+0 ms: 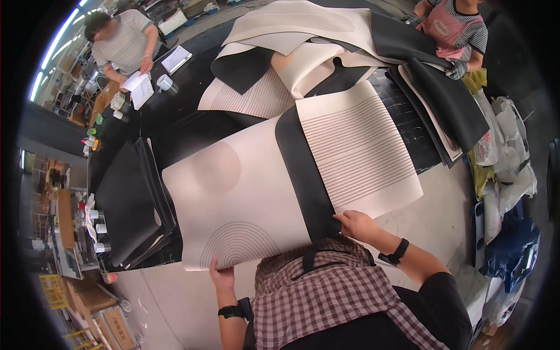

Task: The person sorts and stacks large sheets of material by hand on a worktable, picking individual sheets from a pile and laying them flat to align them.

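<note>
A large cream sheet, like a mat with a black backing, lies in front of me. Its printed face (251, 175) shows a shaded circle and concentric arcs. At its near left edge, my left hand (223, 276) is closed on the rim, thumb on top. My right hand (359, 226) pinches at the near end of a black band (303, 175), which runs beside the printed face. Right of that band lies a cream piece with dark stripes (364, 146); whether it is a separate sheet I cannot tell. The fingers under the edges are hidden.
More cream and black sheets (297, 23) lie heaped at the far side of the black table (175, 137). Folded black stacks lie left (131, 204) and right (449, 105). A person with papers (125, 44) stands far left; a gloved person (455, 32) far right, touching the right stack.
</note>
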Tool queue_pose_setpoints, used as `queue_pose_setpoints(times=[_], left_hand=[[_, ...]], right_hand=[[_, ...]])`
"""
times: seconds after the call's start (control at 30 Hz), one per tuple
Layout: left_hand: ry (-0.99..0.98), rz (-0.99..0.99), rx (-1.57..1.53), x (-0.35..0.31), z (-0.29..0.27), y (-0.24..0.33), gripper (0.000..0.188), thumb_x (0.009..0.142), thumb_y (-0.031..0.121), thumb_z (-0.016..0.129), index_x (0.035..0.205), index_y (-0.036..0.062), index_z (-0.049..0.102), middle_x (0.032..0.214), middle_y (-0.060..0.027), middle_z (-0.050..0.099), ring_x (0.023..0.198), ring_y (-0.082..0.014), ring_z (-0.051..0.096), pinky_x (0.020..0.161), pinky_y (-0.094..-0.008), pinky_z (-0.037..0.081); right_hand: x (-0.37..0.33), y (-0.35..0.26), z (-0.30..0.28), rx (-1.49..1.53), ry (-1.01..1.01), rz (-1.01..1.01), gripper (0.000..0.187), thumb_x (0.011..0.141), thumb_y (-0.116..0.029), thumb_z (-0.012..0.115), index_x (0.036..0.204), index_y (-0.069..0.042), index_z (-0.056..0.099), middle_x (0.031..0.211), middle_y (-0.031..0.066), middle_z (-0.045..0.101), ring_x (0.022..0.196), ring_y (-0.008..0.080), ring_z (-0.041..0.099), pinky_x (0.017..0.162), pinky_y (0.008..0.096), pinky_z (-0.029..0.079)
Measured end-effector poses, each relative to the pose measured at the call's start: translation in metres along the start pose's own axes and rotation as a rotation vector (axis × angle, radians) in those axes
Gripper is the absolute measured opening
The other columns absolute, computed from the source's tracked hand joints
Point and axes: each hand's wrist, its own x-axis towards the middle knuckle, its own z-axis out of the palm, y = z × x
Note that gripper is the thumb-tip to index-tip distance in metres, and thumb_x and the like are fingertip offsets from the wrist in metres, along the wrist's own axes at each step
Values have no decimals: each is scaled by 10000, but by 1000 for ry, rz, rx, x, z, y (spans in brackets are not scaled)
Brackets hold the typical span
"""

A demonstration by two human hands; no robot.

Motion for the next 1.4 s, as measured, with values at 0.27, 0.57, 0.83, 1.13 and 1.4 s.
queue_pose_setpoints(times=[0.27,0.57,0.83,1.13,1.4], left_hand=[[-55,-17,10,-7,-8,7,459,799,277,571,1170,40,441,1158,-94,493,1044,-242,479,828,-397,425],[-32,27,-125,11,-39,32,387,824,154,537,1182,43,440,1145,-101,506,1053,-258,490,874,-421,442],[-4,182,-9,1,-34,24,455,779,-38,532,1209,69,428,1134,-118,522,1018,-276,538,807,-417,508],[-119,152,-242,-5,-19,19,438,885,174,519,1285,94,358,1242,-14,471,1088,-187,507,870,-357,465],[127,-96,850,-24,-1,43,487,904,410,414,932,-56,552,579,-111,603,454,-184,590,438,-266,503]], right_hand=[[-4,74,-35,102,692,217,258,756,-160,663,975,-50,583,1010,136,550,924,292,543,800,352,447],[-27,163,-148,894,177,796,635,706,-169,640,1253,24,384,1112,129,526,924,228,559,812,308,446],[127,-113,-173,849,200,173,777,756,-61,610,1377,19,150,1166,125,487,1027,166,491,911,299,390],[229,-328,102,612,-422,-113,823,772,-105,519,1371,20,-32,784,300,583,709,427,587,678,454,460],[226,-245,57,1022,-278,-12,770,781,-94,614,1384,-23,141,1031,195,596,904,266,589,777,347,484]])
